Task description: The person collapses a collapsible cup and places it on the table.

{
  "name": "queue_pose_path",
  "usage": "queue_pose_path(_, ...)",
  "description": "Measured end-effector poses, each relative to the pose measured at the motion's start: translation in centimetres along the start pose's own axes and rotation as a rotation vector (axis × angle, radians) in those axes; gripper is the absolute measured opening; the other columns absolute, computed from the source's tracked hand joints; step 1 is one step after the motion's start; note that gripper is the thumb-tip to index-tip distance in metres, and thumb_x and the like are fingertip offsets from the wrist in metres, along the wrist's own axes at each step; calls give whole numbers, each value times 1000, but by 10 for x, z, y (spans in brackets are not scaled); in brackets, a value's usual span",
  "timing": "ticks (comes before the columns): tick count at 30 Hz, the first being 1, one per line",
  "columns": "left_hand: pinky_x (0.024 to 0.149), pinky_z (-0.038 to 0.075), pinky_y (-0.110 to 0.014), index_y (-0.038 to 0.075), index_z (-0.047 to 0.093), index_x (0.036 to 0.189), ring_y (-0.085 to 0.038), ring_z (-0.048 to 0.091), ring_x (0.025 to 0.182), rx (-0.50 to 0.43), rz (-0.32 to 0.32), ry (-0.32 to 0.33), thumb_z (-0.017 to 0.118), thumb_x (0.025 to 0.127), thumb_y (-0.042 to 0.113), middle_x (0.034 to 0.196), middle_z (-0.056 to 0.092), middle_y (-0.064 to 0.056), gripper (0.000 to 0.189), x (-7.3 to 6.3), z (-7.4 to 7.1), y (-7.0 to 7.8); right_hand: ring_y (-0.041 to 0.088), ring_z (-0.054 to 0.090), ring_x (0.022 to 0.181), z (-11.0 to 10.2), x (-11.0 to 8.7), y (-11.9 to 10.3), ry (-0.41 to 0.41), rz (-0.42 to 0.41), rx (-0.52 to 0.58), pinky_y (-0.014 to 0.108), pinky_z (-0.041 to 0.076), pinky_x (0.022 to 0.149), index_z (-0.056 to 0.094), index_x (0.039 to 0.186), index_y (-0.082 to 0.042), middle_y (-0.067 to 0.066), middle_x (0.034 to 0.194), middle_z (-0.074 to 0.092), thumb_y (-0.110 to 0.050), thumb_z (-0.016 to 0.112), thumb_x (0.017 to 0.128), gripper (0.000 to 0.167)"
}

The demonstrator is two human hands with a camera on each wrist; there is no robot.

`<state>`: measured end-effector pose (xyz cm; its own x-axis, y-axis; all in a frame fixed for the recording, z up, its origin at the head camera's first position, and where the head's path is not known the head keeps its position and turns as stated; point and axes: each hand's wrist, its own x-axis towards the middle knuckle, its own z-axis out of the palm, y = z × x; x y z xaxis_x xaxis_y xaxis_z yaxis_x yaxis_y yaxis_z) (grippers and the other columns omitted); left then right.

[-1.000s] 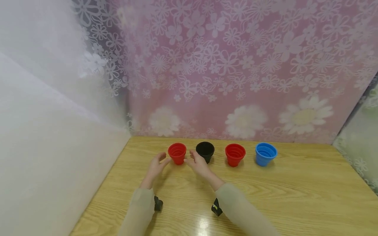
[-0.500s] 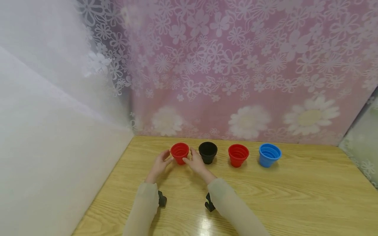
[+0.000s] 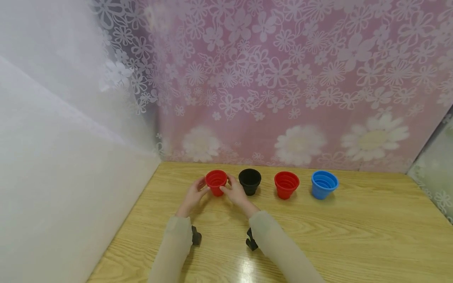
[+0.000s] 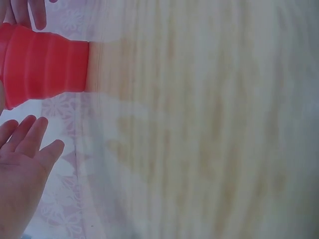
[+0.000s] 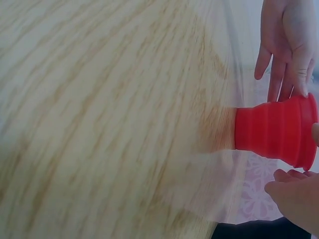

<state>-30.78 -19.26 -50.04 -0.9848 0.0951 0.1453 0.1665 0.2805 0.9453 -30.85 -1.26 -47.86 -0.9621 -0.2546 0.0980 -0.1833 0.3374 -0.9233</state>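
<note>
A floral curtain (image 3: 283,78), cut off overhead, hangs at twelve o'clock beyond the counter (image 3: 354,236). The left hand (image 3: 192,196) and right hand (image 3: 238,193) flank an upright red cup (image 3: 216,184) on it, at eight and four o'clock, fingers relaxed, loosely spread; the cup hides some fingertips from me. Toward three o'clock stand a black cup (image 3: 250,183), another red cup (image 3: 286,186) and a blue cup (image 3: 323,186).

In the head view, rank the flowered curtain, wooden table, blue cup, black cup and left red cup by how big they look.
1. Flowered curtain
2. Wooden table
3. Blue cup
Black cup and left red cup, both smaller, look about alike, so I can't rank them.
</note>
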Motion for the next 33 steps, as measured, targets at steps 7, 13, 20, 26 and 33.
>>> queue_pose_path(7,93,35,-44,-12,32,129,-38,38,117,-13,-10,-9,56,86,3,129,37,-28,52,0,1,1,37,34,120,1,-1,-1,-5,-6,16,44,34,94,28,134,6,22,135,33,-8,57,86,58)
queue_pose_path(13,92,37,-45,-11,36,127,-39,41,114,-14,14,-5,56,85,1,125,41,-29,48,-1,1,1,36,35,120,3,-1,-1,-6,-15,23,42,35,93,28,134,6,22,135,33,-7,56,86,57)
queue_pose_path(20,88,41,-40,-10,38,126,-37,46,110,-10,26,2,56,84,-1,123,44,-27,47,-5,4,3,34,37,119,3,-4,-1,12,-14,19,42,36,93,30,134,5,21,134,35,-7,57,86,56)
queue_pose_path(26,89,40,-43,-13,39,124,-40,46,109,-55,69,1,55,83,-7,120,45,-30,44,-9,7,5,35,39,117,1,-7,1,0,-78,31,42,36,93,32,132,5,22,132,36,-5,58,85,55)
queue_pose_path(33,86,43,-39,-12,42,121,-38,48,106,-51,107,-7,57,82,-5,118,47,-28,42,-15,12,9,32,41,116,-8,-16,-1,28,-68,97,40,37,92,35,131,3,19,130,41,-6,62,82,57)
